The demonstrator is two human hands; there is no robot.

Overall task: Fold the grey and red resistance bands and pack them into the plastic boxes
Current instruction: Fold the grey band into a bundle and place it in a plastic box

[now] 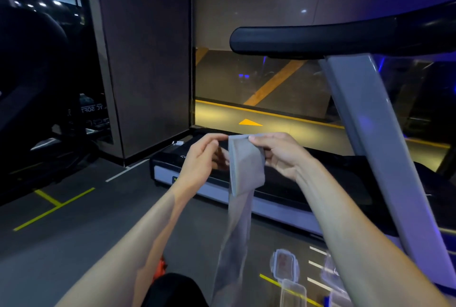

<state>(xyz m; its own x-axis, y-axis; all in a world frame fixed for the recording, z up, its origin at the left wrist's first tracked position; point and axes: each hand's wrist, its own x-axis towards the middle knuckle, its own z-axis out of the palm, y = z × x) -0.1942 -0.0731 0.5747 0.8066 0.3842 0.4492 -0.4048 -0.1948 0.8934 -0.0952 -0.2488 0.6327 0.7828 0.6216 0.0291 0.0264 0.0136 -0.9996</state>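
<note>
Pinching grey band point(243, 166) top, L hand point(201, 158) & R hand point(280, 152), rest dangling.

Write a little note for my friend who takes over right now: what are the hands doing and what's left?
Left hand and right hand both pinch the top of the grey band, partly folded; its long tail hangs down. A bit of something red shows low by the left arm, perhaps the red band. Plastic boxes lie on the floor. Left: finish folding, pack both.
</note>
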